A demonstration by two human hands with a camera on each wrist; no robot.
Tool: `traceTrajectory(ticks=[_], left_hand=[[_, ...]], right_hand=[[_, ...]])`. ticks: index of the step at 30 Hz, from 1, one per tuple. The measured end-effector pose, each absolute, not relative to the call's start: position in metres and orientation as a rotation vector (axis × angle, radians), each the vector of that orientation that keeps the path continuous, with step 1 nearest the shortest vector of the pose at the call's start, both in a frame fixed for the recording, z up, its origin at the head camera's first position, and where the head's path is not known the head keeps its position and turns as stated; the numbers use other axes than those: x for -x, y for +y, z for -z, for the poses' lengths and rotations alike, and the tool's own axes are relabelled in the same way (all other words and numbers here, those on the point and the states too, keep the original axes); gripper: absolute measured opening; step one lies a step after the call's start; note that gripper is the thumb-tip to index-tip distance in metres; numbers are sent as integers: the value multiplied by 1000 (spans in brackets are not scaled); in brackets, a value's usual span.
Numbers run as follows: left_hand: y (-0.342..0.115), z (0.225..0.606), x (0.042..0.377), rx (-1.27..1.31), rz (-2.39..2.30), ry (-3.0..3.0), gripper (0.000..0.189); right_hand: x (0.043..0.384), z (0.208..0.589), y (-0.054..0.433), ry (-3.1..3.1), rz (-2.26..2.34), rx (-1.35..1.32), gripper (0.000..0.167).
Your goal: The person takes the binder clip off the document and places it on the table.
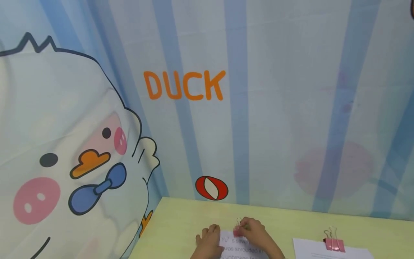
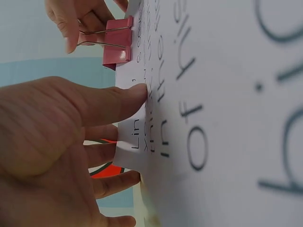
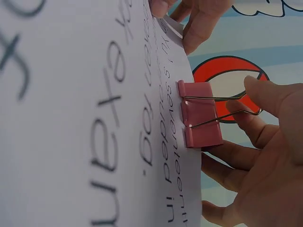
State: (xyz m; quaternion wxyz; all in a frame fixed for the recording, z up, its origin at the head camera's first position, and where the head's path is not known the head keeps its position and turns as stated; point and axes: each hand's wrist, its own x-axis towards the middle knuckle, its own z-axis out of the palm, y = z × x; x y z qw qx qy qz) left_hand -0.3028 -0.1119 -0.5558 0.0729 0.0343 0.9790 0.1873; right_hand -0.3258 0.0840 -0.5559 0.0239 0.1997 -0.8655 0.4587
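Note:
A printed sheet of paper [image 1: 239, 248] lies on the table before me, and a pink binder clip [image 3: 201, 113] sits on its top edge. My left hand [image 1: 208, 242] holds the paper near its top left corner; in the left wrist view the thumb [image 2: 128, 101] lies on the printed face and the fingers reach behind the edge. At the clip, my right hand [image 1: 257, 233] pinches the wire handle [image 3: 236, 113] between thumb and index finger. The other fingers of that hand extend behind the paper's edge.
To the right on the pale yellow table [image 1: 181, 216] lies another printed paper [image 1: 300, 248]. A second pink binder clip [image 1: 335, 244] grips its top edge, wire handles up. Behind the table hangs a blue striped curtain [image 1: 271, 108] with duck prints.

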Motion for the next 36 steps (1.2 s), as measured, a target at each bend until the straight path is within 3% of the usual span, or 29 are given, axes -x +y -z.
traceTrajectory(ticks=[7, 12, 15, 36], left_hand=[[-111, 555, 302, -86, -523, 2946, 66], [-113, 557, 300, -52, -536, 2955, 66], [-114, 558, 301, -50, -544, 2965, 66], [-109, 557, 303, -39, -528, 2975, 66]], right_hand=[[331, 558, 82, -2593, -1565, -656, 17], [333, 556, 82, -2624, -1661, -665, 48], [334, 554, 80, -2659, -1654, -655, 56], [334, 558, 76, -2436, -1478, -644, 34]])
